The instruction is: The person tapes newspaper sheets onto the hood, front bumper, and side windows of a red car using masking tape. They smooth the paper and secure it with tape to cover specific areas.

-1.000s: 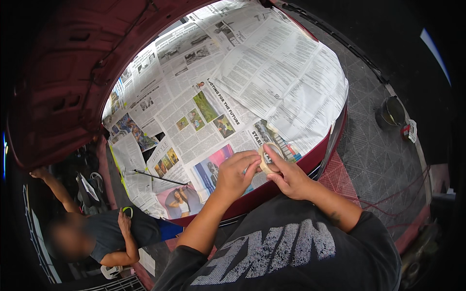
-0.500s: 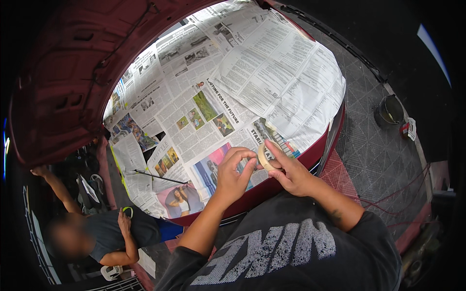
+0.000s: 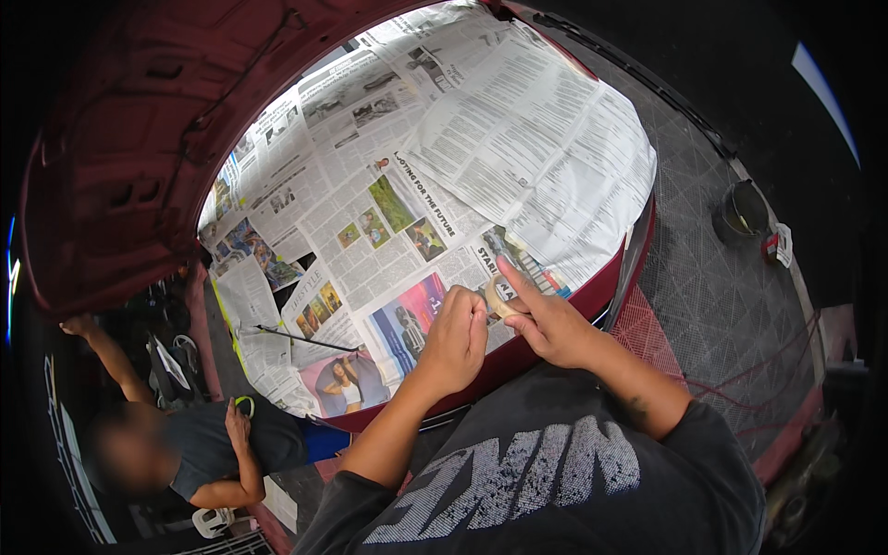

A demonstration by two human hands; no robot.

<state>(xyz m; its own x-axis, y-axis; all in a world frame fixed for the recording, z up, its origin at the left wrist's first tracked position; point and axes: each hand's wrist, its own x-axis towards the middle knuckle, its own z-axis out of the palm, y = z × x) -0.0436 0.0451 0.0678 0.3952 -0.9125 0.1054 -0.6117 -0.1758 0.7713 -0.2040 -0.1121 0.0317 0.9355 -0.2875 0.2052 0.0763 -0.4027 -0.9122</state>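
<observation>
Newspaper [image 3: 314,203] spreads beyond the left hand [image 3: 457,335], which, loosely open moments ago, now clenches, any contents hidden; just beside it, the right hand [image 3: 557,333] grips the tape roll [image 3: 494,298], apparently steadying it alone.

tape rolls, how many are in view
2: a tan roll in the person's right hand, and a yellow-green roll in the co-worker's hand at lower left. Others may be hidden.
</observation>
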